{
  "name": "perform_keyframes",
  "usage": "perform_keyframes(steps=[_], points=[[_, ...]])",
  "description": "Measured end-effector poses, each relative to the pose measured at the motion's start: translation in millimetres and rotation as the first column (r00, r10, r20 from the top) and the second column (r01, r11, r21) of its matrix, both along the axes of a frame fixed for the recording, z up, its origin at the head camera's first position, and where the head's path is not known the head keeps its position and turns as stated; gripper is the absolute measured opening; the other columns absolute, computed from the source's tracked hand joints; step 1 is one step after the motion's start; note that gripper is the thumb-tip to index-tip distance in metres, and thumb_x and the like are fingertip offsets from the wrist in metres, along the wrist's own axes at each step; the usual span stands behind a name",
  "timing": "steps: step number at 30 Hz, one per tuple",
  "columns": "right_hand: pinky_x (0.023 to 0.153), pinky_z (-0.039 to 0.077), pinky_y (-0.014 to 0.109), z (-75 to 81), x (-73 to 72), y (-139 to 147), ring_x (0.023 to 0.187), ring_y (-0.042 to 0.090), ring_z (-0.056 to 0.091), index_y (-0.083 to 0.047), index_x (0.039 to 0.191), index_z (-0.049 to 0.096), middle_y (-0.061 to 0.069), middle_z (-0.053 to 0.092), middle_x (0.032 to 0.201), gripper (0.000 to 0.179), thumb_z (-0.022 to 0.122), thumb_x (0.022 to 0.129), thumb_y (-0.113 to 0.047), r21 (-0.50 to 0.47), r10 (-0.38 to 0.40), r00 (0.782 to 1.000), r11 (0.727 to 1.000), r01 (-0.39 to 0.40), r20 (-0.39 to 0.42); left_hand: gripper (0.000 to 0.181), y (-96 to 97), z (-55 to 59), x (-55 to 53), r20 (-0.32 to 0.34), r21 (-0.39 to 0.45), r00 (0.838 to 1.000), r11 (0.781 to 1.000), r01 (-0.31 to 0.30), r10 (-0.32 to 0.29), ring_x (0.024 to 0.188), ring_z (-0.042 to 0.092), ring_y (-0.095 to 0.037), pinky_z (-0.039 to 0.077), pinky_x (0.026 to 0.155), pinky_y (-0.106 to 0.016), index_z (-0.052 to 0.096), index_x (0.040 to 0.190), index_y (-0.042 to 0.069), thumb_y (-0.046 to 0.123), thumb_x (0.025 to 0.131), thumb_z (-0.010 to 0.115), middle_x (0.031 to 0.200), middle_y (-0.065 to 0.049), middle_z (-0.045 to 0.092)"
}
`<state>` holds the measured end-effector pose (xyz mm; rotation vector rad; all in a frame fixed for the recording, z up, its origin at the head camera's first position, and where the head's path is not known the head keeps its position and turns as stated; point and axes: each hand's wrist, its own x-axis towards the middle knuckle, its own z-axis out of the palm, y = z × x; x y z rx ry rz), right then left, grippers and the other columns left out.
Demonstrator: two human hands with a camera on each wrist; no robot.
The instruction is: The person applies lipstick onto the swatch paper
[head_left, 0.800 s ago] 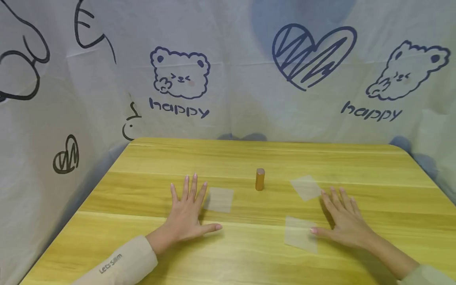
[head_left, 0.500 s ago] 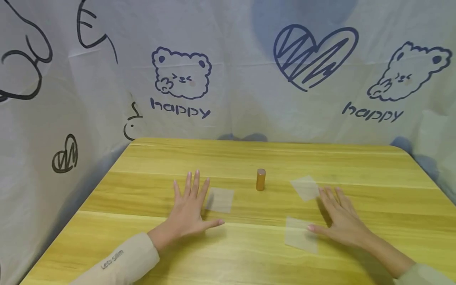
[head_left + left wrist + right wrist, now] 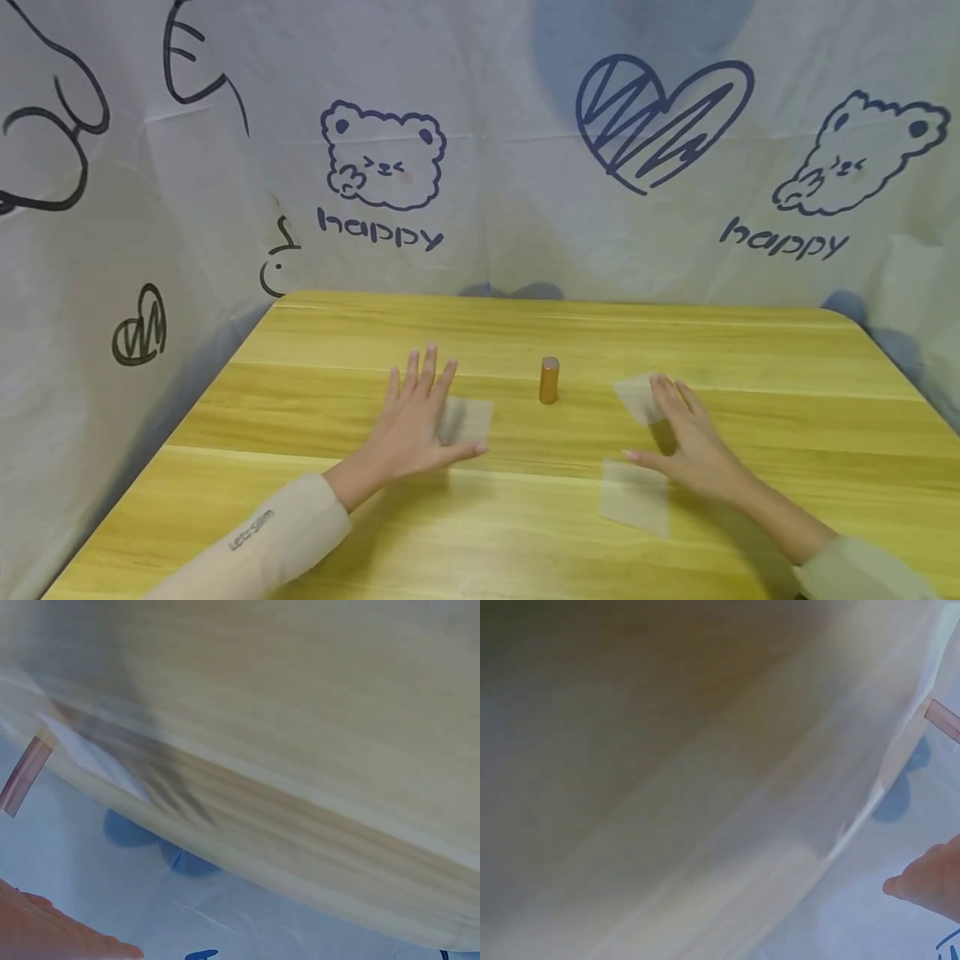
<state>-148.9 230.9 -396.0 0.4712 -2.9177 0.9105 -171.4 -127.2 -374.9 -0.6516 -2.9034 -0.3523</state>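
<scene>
A small copper-orange cylinder (image 3: 549, 381) stands upright on the wooden table, between the two hands and farther back. It also shows at the left edge of the left wrist view, as a tube (image 3: 27, 776). My left hand (image 3: 408, 433) spreads its fingers over the table and overlaps part of a pale square sheet (image 3: 474, 423). On the other side, my right hand (image 3: 693, 446) reaches forward with fingers extended and thumb apart. Its fingertips overlap a second pale sheet (image 3: 632, 396), and its thumb passes over the top edge of a third (image 3: 633, 504). Neither hand holds anything.
White cloth (image 3: 510, 208) printed with bears, hearts and lettering hangs behind the table (image 3: 525, 533) and along its sides. The table's back corners are rounded.
Both hands have moved inward and forward, toward the cylinder. The right hand's fingers have drawn closer together. The cylinder and the sheets stay in place.
</scene>
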Motion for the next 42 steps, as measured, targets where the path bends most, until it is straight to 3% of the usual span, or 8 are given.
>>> perform_keyframes(steps=[17, 27, 35, 42], points=[[0.103, 0.018, 0.071, -0.4, -26.0, -34, 0.138, 0.049, 0.008, 0.0, 0.148, 0.014, 0.025, 0.013, 0.153, 0.097, 0.072, 0.079, -0.036, -0.142, 0.103, 0.995, 0.985, -0.101, 0.007, 0.101, 26.1, 12.2, -16.7, 0.045, 0.069, 0.998, 0.997, 0.038, -0.042, 0.142, 0.005, -0.04, 0.009, 0.115, -0.057, 0.019, 0.148, 0.007, 0.065, 0.076, 0.059, 0.155, -0.02, 0.006], [0.108, 0.025, 0.06, -2.1, -43.7, -51, 0.135, 0.048, 0.024, 0.004, 0.144, 0.025, 0.028, 0.025, 0.148, 0.086, 0.071, 0.081, -0.032, -0.221, 0.066, 0.996, 0.974, -0.051, 0.064, 0.094, 48.0, 13.0, -30.2, 0.066, 0.136, 0.996, 0.989, 0.053, -0.062, 0.14, 0.016, -0.042, 0.016, 0.114, -0.056, 0.026, 0.146, 0.004, 0.061, 0.079, 0.061, 0.153, -0.021, 0.015], [0.105, 0.035, 0.054, -4.2, -57.3, -60, 0.131, 0.043, 0.036, 0.004, 0.14, 0.034, 0.025, 0.036, 0.144, 0.071, 0.068, 0.085, -0.022, -0.31, 0.066, 0.985, 0.951, -0.014, 0.158, 0.086, 65.7, 13.5, -38.9, 0.11, 0.264, 0.99, 0.963, 0.06, -0.092, 0.139, 0.024, -0.037, 0.024, 0.112, -0.053, 0.03, 0.144, 0.003, 0.054, 0.082, 0.062, 0.152, -0.02, 0.023], [0.101, 0.042, 0.047, -8.7, -64.3, -73, 0.125, 0.043, 0.044, 0.011, 0.136, 0.037, 0.027, 0.04, 0.14, 0.063, 0.067, 0.085, -0.01, -0.431, 0.09, 0.977, 0.902, 0.002, 0.192, 0.064, 83.5, 10.9, -50.3, 0.139, 0.387, 0.979, 0.918, 0.081, -0.146, 0.127, 0.046, -0.03, 0.038, 0.107, -0.042, 0.047, 0.132, 0.002, 0.042, 0.086, 0.063, 0.135, -0.015, 0.049]])
